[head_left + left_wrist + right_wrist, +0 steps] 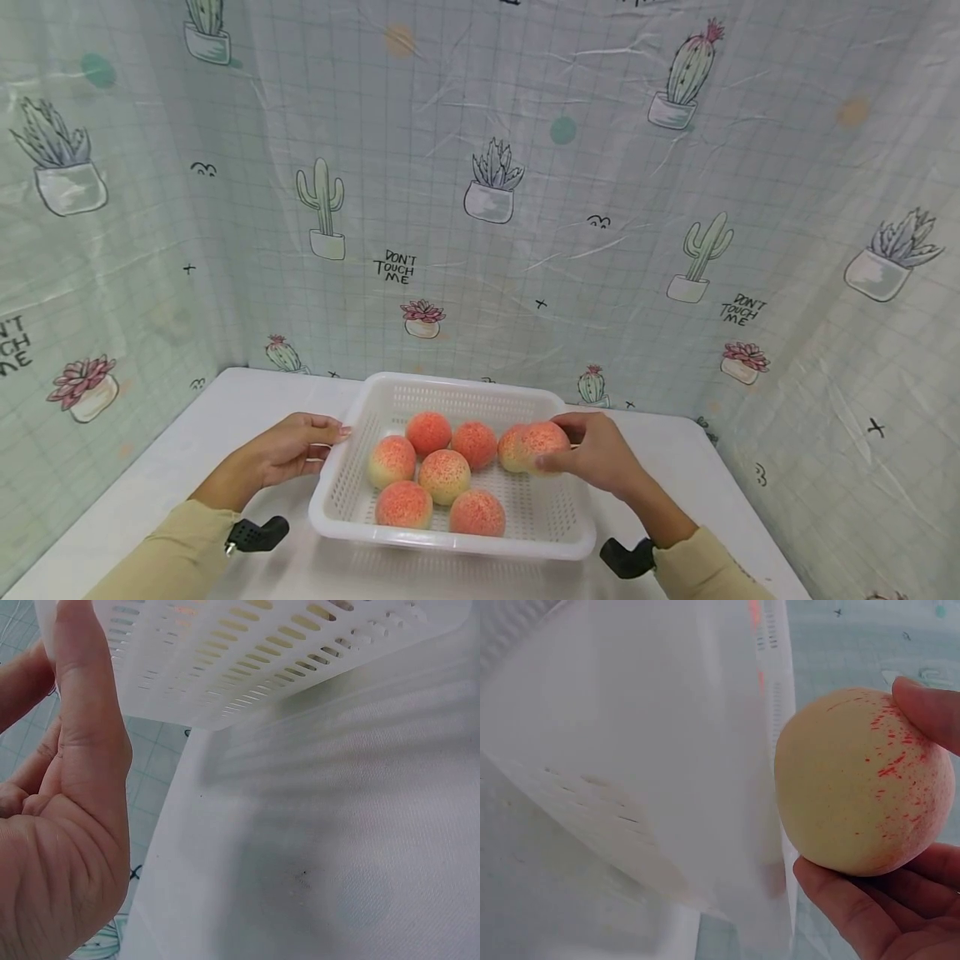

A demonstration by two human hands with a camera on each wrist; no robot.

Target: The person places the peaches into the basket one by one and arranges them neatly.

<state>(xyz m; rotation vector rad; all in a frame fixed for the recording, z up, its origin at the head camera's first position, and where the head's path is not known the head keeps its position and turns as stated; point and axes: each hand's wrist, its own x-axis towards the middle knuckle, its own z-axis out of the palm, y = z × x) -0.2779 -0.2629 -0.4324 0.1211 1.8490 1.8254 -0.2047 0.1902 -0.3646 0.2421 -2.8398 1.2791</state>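
Note:
A white plastic basket [457, 546] with slotted walls holds several red-and-yellow peaches, among them a speckled one [445, 477] near the middle. My left hand [288, 452] grips the basket's left rim. In the left wrist view the thumb [86, 697] lies along the outside of the slotted wall [247, 652]. Over the right side of the basket, my right hand [603, 454] holds a peach [546, 447], which partly covers another peach [512, 450] in the head view. Seen from the right wrist, thumb and fingers clasp the held peach [862, 784] beside the basket wall [652, 750].
The basket is on a white table [247, 400]. A sheet [420, 225] printed with cacti and potted plants hangs behind the table and along both sides. Dark wrist devices show below each hand, at the ends of the beige sleeves [180, 542].

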